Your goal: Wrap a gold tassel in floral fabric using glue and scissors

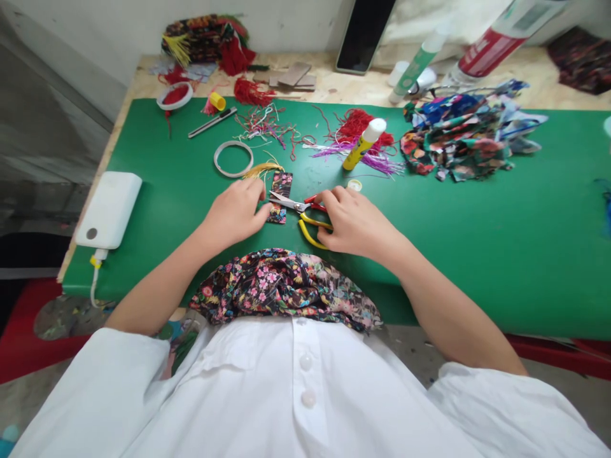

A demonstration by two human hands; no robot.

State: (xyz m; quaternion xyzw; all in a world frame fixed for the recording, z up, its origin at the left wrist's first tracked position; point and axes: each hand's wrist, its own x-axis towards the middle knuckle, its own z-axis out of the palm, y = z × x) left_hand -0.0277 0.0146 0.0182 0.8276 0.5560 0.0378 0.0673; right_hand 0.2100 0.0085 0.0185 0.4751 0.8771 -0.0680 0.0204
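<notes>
My left hand [236, 212] rests on the green mat [477, 216], its fingers curled and pressed on a small dark floral fabric piece [280, 191] with a yellow tassel [261, 169] at its top. My right hand [356, 221] lies over the yellow and red handles of a pair of scissors [300, 210], whose blades point left toward the fabric piece. A bunched floral cloth [281, 286] lies at the mat's near edge, against my white shirt.
A yellow glue stick [363, 144] lies among red and purple threads. Fabric scraps [465, 137] are piled at right. A tape ring [233, 159], a pen [212, 122], a white power bank [109, 210] and glue bottles [415, 67] sit around the mat.
</notes>
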